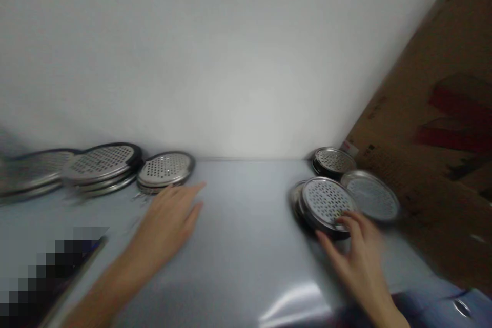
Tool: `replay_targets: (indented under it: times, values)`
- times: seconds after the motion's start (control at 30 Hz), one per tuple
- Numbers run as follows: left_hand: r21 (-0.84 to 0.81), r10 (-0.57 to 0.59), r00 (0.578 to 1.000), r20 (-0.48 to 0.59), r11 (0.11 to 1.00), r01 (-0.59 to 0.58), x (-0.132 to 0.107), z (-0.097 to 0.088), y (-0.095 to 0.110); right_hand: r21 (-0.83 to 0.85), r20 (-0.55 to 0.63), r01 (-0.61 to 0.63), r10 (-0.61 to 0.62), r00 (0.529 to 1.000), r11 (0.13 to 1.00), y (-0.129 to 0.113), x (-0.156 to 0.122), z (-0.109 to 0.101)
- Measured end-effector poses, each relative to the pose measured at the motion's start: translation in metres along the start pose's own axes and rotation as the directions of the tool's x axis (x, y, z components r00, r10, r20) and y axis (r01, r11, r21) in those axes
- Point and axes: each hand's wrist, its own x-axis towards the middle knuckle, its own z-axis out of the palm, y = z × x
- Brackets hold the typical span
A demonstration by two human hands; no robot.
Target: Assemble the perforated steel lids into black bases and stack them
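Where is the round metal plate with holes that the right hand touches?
In the head view, the perforated plate tops a small stack on the right of the table, at the right hand's fingertips, beside a plain disc near the cardboard box.

Both hands are bare and smeared by motion blur. The left hand (172, 215) shows with a long bare forearm, unsleeved. The right hand (357, 256) shows only to the bare wrist. Beside it lies pale blue-violet cloth (430, 305) bearing a round shiny metal snap (461, 308), perhaps clothing.
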Motion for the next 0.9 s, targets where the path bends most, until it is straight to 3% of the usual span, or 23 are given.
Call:
replay_targets:
  times: [0.2,0.43,0.6,0.9]
  values:
    - [-0.175,0.122,0.984,0.127,0.980,-0.099,0.040,0.024,0.042,0.009,0.007,0.014,-0.014,1.000,1.000,0.015,-0.020,0.004]
    - [-0.249,0.121,0.990,0.075,0.964,-0.099,0.033,0.060,0.026,0.042,0.024,0.019,-0.020,1.000,0.999,0.016,-0.015,-0.001]
    - [-0.294,0.081,0.995,0.056,0.954,-0.061,0.026,0.062,0.022,0.079,0.044,0.010,-0.013,0.999,0.997,0.014,-0.011,-0.010]
    - [-0.495,0.083,0.995,0.060,0.868,-0.043,0.021,0.055,0.050,0.108,-0.069,0.169,-0.162,0.984,0.980,-0.016,0.000,-0.006]
